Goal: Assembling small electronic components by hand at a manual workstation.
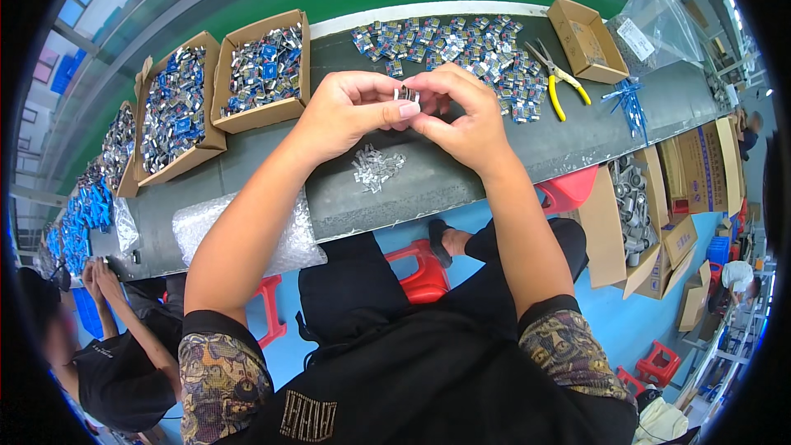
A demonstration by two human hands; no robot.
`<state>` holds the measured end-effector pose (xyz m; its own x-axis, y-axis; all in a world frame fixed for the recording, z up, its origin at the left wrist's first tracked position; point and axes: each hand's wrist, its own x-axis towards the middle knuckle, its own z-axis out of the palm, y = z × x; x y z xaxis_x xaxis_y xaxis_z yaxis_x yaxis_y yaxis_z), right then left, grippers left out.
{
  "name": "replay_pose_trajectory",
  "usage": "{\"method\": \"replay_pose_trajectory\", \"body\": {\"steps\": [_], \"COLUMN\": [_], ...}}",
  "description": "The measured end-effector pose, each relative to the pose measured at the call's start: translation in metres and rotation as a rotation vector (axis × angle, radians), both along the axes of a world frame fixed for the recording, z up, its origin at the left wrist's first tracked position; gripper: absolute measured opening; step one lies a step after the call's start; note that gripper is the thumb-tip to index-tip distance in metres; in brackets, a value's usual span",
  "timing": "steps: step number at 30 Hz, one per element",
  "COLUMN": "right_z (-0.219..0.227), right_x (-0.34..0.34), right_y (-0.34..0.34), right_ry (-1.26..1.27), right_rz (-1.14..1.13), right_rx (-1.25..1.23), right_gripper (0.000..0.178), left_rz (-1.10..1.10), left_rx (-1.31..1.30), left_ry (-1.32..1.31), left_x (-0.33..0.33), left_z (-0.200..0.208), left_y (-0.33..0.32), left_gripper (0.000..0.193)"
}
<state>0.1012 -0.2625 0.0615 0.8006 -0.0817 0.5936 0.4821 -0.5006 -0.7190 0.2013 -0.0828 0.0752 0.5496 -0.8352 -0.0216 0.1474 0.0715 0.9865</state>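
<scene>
Both my hands meet above the dark bench. My left hand pinches a small dark and silvery part with white edges, between thumb and forefinger. My right hand closes on the same part from the other side, its fingertips touching it. The part is too small to name exactly. Just below my hands lies a loose heap of small clear-whitish pieces. Beyond them, many small blue and silver parts are spread over the bench.
Cardboard boxes of blue and silver parts stand at left. Yellow-handled pliers, an open carton and blue strips lie at right. Bubble wrap covers the near edge. A co-worker sits at left; a box of metal parts stands right.
</scene>
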Motion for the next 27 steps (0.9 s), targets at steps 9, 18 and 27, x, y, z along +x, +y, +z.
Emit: {"method": "replay_pose_trajectory", "body": {"steps": [9, 18, 27], "right_z": [0.0005, 0.0008, 0.0008], "right_x": [-0.0012, -0.0004, 0.0003], "right_y": [0.0007, 0.0016, 0.0011], "right_ry": [0.06, 0.03, 0.014], "right_rz": [-0.005, -0.012, -0.03], "right_rx": [0.02, 0.008, 0.024], "right_gripper": [0.044, 0.042, 0.039], "left_rz": [0.019, -0.002, 0.015], "left_rx": [-0.003, 0.016, -0.023], "left_ry": [-0.02, -0.039, -0.016], "left_x": [-0.003, -0.0006, -0.0003], "left_z": [0.0032, 0.0017, -0.0026], "left_y": [-0.0009, -0.0009, -0.0007], "left_gripper": [0.016, 0.016, 0.019]}}
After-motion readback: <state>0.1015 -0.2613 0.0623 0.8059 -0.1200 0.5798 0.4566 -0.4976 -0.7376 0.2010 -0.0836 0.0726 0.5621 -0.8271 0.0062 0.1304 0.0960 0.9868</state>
